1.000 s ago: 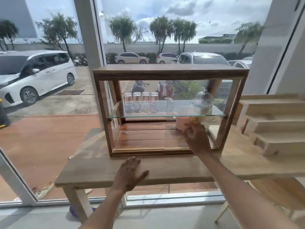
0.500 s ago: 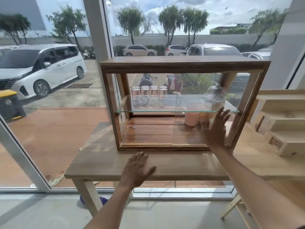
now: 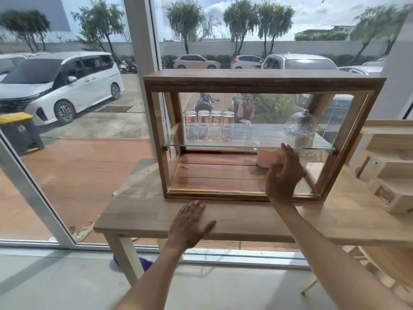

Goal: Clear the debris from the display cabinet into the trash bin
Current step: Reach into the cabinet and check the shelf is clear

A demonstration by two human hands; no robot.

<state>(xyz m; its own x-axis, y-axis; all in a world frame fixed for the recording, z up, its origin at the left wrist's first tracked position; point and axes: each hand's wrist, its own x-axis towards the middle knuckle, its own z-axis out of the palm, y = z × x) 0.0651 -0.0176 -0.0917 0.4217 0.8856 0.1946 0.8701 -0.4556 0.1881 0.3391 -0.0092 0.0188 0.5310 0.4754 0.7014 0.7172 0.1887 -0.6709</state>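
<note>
The wooden display cabinet [image 3: 263,80] with glass sides stands on a wooden table [image 3: 138,211]. Its glass shelf [image 3: 223,146] carries several upturned glasses [image 3: 210,125] and a glass dome [image 3: 300,128]. A pink cup [image 3: 264,157] sits on the cabinet floor at the right, under the shelf. My right hand [image 3: 282,175] is raised in front of the lower right of the cabinet, fingers spread, holding nothing and partly covering the cup. My left hand [image 3: 190,222] lies flat on the table's front edge. I see no loose debris.
A stepped wooden rack [image 3: 393,166] stands on the table at the right. A round wooden stool [image 3: 391,265] is below it. Behind the cabinet is a large window; a yellow-lidded bin [image 3: 17,130] stands outside. Something purple [image 3: 145,262] lies on the floor under the table.
My right hand went from beside the pink cup to the right with fingers spread, then back left in front of the cup. My left hand stays on the table edge.
</note>
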